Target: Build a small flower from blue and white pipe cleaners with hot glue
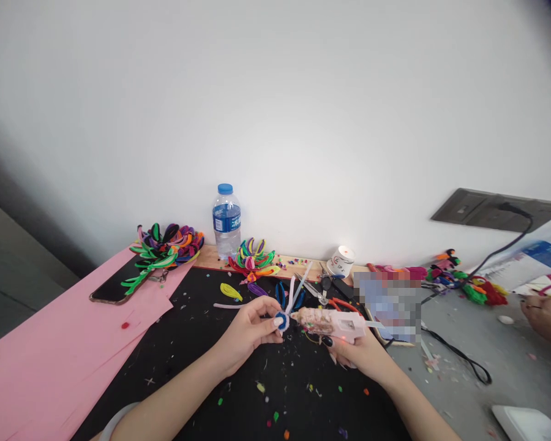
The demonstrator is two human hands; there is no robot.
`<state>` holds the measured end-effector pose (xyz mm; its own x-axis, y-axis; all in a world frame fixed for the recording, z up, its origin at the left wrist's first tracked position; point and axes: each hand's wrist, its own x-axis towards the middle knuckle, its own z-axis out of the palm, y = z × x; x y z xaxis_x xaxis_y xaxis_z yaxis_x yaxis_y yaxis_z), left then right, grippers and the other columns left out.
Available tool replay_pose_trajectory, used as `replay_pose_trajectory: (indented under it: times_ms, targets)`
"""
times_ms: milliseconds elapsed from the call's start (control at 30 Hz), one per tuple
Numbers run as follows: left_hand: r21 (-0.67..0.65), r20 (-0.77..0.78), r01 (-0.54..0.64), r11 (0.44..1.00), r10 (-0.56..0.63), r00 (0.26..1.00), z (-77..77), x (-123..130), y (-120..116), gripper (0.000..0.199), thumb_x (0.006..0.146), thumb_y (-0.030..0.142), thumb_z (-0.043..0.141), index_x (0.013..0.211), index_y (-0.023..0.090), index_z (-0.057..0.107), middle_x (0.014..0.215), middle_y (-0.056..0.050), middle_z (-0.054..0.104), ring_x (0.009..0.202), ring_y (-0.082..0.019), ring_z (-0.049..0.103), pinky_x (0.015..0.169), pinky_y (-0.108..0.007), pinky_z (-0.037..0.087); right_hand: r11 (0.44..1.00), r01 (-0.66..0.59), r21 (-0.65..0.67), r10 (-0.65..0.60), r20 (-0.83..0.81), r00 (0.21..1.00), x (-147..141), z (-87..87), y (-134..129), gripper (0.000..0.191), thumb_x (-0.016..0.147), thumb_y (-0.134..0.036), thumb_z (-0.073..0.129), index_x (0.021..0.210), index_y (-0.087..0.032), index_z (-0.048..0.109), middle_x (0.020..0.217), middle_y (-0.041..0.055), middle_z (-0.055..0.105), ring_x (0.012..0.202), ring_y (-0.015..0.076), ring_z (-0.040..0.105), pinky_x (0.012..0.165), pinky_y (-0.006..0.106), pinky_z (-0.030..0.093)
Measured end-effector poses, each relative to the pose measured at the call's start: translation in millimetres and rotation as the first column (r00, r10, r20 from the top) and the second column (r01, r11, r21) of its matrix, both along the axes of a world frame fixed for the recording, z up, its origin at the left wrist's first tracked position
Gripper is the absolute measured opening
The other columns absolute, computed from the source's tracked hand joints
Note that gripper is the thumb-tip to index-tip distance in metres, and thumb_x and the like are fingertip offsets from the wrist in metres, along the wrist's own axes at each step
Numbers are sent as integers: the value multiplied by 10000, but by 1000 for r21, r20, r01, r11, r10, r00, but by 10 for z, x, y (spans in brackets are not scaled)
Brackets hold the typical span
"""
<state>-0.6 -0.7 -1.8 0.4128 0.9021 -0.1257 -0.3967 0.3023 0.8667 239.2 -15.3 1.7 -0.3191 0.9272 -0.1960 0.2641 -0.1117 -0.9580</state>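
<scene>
Between the fingertips of my left hand (pixel 256 331) is a small blue and white pipe-cleaner piece (pixel 281 321), with pale strips rising behind it. My right hand (pixel 356 355) is wrapped around a hot glue gun (pixel 333 323) in pale pink, with a red light lit on its side. The gun's nozzle points left and is at or very near the pipe-cleaner piece; whether they touch I cannot tell. A clear glue stick (pixel 374 324) sticks out of the gun's rear. Just behind the hands lie blue pipe-cleaner loops (pixel 281 294) and a yellow loop (pixel 230 292).
A water bottle (pixel 226 223) stands by the wall, beside a colourful pipe-cleaner bundle (pixel 251 260). At left, a phone (pixel 114 286) lies on pink paper (pixel 73 343). Pliers (pixel 344 306), a white cup (pixel 340 262) and a black cable (pixel 459 355) are rightward. Another person's hand (pixel 548 315) is far right.
</scene>
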Motion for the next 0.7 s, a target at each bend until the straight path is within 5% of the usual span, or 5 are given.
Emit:
replay_pose_trajectory:
  times_ms: [700]
  targets:
    - [0, -9, -7, 1000, 7, 1000, 21, -12, 5, 152, 736, 214, 646, 855, 187, 555, 807, 27, 483, 651, -73, 531, 647, -241, 506, 999, -53, -10, 53, 53, 997, 13, 8, -10, 283, 749, -389, 581, 829, -133, 490, 504, -24, 519, 384, 50, 359, 378, 177, 280]
